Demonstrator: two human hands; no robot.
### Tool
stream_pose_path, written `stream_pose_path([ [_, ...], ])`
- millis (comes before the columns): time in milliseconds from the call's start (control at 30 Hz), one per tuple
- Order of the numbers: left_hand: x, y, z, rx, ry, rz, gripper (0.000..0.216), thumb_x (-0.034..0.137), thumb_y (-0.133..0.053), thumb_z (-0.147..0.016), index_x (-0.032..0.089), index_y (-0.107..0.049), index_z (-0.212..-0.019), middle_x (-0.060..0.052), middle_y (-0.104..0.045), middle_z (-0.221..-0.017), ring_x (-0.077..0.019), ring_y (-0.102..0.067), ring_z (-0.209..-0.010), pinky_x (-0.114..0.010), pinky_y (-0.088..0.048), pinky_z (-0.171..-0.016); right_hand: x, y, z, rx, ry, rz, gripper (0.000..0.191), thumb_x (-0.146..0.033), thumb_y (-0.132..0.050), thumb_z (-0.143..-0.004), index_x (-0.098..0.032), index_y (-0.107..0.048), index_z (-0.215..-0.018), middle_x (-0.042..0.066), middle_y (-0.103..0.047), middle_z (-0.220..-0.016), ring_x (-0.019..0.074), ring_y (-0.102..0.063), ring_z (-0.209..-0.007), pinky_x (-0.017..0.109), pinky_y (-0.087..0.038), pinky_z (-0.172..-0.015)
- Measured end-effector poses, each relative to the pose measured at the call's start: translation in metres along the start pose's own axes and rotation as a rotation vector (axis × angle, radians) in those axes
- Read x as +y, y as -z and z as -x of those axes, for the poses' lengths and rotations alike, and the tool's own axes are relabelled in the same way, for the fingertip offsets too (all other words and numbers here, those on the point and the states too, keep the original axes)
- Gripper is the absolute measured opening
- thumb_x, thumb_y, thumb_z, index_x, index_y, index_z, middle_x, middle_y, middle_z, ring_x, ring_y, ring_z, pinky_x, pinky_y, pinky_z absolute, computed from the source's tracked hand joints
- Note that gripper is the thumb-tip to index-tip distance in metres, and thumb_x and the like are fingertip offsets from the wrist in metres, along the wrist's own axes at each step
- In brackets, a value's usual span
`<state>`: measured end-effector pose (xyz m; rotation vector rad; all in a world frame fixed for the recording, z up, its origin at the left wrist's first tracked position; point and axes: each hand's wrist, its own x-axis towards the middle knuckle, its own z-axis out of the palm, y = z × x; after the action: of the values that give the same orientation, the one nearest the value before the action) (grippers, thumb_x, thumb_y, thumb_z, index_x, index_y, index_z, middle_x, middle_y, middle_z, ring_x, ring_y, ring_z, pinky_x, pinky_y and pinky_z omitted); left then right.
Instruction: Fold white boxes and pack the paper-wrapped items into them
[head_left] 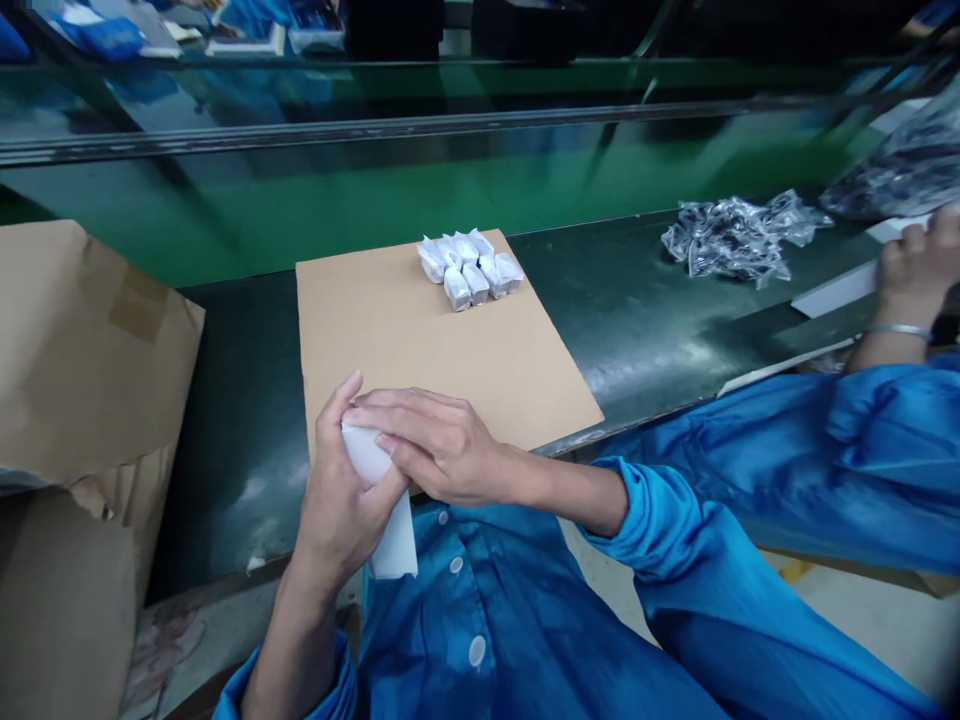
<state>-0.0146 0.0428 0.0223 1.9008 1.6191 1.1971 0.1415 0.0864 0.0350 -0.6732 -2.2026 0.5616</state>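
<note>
A long, narrow white paper box [395, 545] is held between my two hands, close to my body. My left hand [341, 495] wraps around its side, thumb across the front. My right hand [442, 445] closes over the upper end, its fingers and thumb pressed to the box. The box's top end is partly hidden by the fingers. Beyond my hands lies a brown cardboard sheet [375, 320] on the dark green bench. Several small white-wrapped packets [466, 283] stand grouped at the sheet's far right corner.
A large brown carton [82, 340] stands at the left. Clear plastic bags [739, 235] lie on the dark green bench [630, 300] to the right. Beside me sits a co-worker in a blue sleeve [885, 420], whose hand [919, 265] is near a white carton piece [836, 290].
</note>
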Motion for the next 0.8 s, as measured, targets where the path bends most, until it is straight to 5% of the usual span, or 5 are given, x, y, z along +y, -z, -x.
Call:
stream_pose_path([
  [167,-0.003,-0.001,-0.006,0.003,0.094,0.070,0.077,0.042,-0.074,-0.077,0.024,-0.040,-0.143,-0.014,-0.047,-0.143,-0.0299,-0.053,-0.127,-0.045,-0.049,-0.103,0.012,0.009,-0.011,-0.089,0.026,-0.053,0.034,-0.027,-0.039,-0.102,-0.018,-0.062,-0.126,0.007,-0.063,-0.135,0.0136,-0.058,-0.125,0.029,-0.047,-0.107],
  [367,-0.039,-0.015,-0.028,0.411,0.536,0.690,0.041,0.046,-0.062,-0.087,0.023,-0.049,-0.119,-0.006,-0.063,-0.103,-0.0213,-0.067,-0.095,-0.042,-0.057,-0.091,0.087,0.041,-0.055,-0.087,-0.528,0.708,0.038,-0.022,-0.034,-0.102,-0.009,-0.060,-0.126,0.021,-0.068,-0.114,0.0279,-0.063,-0.105,0.042,-0.050,-0.087],
  [533,-0.076,-0.004,-0.024,0.531,0.519,0.649,0.040,0.031,-0.062,-0.085,0.025,-0.055,-0.123,-0.007,-0.064,-0.115,-0.0219,-0.062,-0.116,-0.044,-0.047,-0.109,0.114,0.048,-0.061,-0.278,-0.411,0.736,0.035,-0.017,-0.039,-0.098,-0.018,-0.065,-0.121,0.013,-0.067,-0.118,0.0247,-0.062,-0.100,0.034,-0.047,-0.077],
  [667,-0.082,0.029,-0.009,0.365,0.418,0.182,0.058,0.033,-0.069,-0.082,0.028,-0.052,-0.138,-0.009,-0.049,-0.149,-0.0302,-0.044,-0.139,-0.052,-0.031,-0.120,0.120,0.064,-0.072,-0.327,-0.332,0.760,0.048,-0.005,-0.031,-0.095,-0.021,-0.059,-0.130,0.011,-0.064,-0.124,0.0268,-0.057,-0.109,0.037,-0.043,-0.080],
  [800,-0.079,0.052,-0.009,-0.138,-0.110,-0.208,0.065,0.034,-0.062,-0.083,0.034,-0.045,-0.146,-0.003,-0.047,-0.153,-0.0351,-0.037,-0.144,-0.062,-0.025,-0.119,0.130,0.068,-0.095,-0.574,-0.169,0.759,0.040,-0.002,-0.036,-0.092,-0.016,-0.066,-0.113,0.015,-0.064,-0.122,0.0301,-0.051,-0.116,0.039,-0.039,-0.083],
])
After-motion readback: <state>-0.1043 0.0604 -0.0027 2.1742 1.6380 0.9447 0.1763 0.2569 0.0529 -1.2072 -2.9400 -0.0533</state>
